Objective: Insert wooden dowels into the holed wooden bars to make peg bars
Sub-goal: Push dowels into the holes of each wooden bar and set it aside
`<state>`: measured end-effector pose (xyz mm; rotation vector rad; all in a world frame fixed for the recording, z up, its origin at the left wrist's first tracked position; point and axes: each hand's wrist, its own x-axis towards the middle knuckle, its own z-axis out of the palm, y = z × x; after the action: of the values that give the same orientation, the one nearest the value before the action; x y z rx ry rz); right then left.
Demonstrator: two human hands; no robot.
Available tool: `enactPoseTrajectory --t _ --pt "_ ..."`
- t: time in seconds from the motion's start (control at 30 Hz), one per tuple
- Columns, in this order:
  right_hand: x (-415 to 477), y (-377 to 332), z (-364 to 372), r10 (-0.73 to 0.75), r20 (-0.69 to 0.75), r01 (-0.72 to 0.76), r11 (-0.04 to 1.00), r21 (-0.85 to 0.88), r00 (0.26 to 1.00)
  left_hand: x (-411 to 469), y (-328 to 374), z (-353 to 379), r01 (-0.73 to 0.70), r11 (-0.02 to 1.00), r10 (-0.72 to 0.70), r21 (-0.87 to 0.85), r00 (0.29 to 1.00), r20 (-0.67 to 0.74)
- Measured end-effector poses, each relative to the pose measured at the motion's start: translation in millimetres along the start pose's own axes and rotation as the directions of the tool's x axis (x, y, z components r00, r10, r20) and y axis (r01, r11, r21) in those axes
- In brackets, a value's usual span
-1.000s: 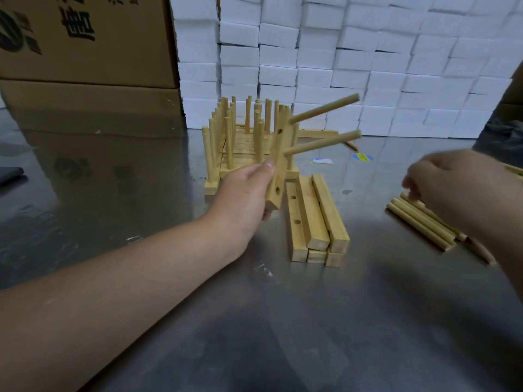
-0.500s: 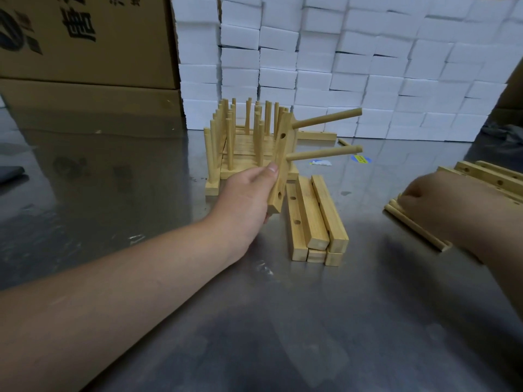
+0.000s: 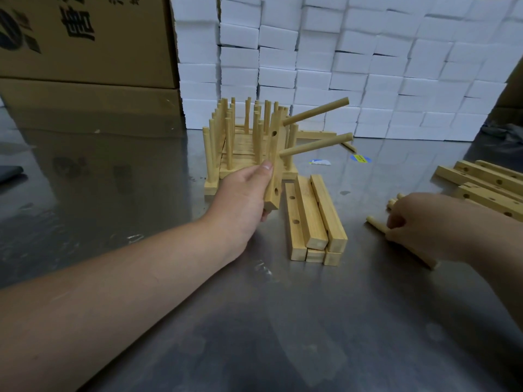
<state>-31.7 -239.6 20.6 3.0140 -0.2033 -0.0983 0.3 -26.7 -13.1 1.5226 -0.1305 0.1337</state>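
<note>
The holed bar (image 3: 276,182), two dowels (image 3: 315,110) seated, is gripped upright over the bench (image 3: 283,321) by the left hand (image 3: 243,193) while the loose dowels (image 3: 375,222) are covered by the right hand (image 3: 424,222), its hold not discernible; next, one likely needs to be lifted and aligned with an empty hole (image 3: 277,190).

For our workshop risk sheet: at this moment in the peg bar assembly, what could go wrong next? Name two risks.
1. The left hand grips the bar in mid-air by its lower half. Pressing a dowel into an empty hole might twist it or knock the two fitted dowels askew.
2. The loose dowels by the right hand are round and lie on a smooth metal table, so a nudge might roll them away.
</note>
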Motion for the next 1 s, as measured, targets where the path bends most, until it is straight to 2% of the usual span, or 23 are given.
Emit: enactPoseTrajectory --t 0.07,0.1,0.17,0.2,0.23,0.4,0.57,0.8,1.0 --pt "-2.2 -0.9 -1.2 -0.038 -0.191 0.058 0.993 0.104 0.981 -0.7 0.5 -0.1 -0.005 1.0 0.005 0.008 1.0 0.012" --pt "-4.9 -2.6 -1.4 -0.073 -0.353 0.146 0.972 0.183 0.933 -1.3 1.0 0.1 -0.016 1.0 0.016 0.016 1.0 0.021" --pt "-17.2 -13.8 -3.9 -0.161 -0.628 0.417 0.863 0.284 0.762 -3.4 2.7 1.3 -0.042 0.999 0.04 0.029 0.998 0.044" --pt "-23.8 -21.8 -5.1 -0.208 -0.684 0.523 0.801 0.291 0.699 -4.8 3.6 2.4 -0.053 0.998 0.051 0.034 0.997 0.057" --pt "-29.4 -29.6 -4.4 -0.242 -0.695 0.578 0.76 0.297 0.677 -6.4 4.6 3.9 -0.063 0.997 0.06 0.041 0.996 0.069" --pt "-37.1 -45.1 2.9 -0.295 -0.622 0.593 0.727 0.347 0.725 -13.4 7.4 9.8 -0.058 0.997 0.053 0.054 0.995 0.084" --pt "-40.9 -47.3 0.5 -0.257 -0.578 0.572 0.675 0.467 0.775 -15.9 8.0 10.2 -0.127 0.987 0.118 0.103 0.989 0.087" --pt "-41.3 -44.6 0.4 -0.25 -0.496 0.544 0.541 0.641 0.832 -17.9 7.8 8.1 -0.238 0.954 0.222 0.182 0.97 0.1" --pt "-43.7 -46.6 -1.0 -0.276 -0.438 0.514 0.553 0.656 0.856 -24.0 9.0 8.2 -0.283 0.925 0.243 0.254 0.954 0.178"
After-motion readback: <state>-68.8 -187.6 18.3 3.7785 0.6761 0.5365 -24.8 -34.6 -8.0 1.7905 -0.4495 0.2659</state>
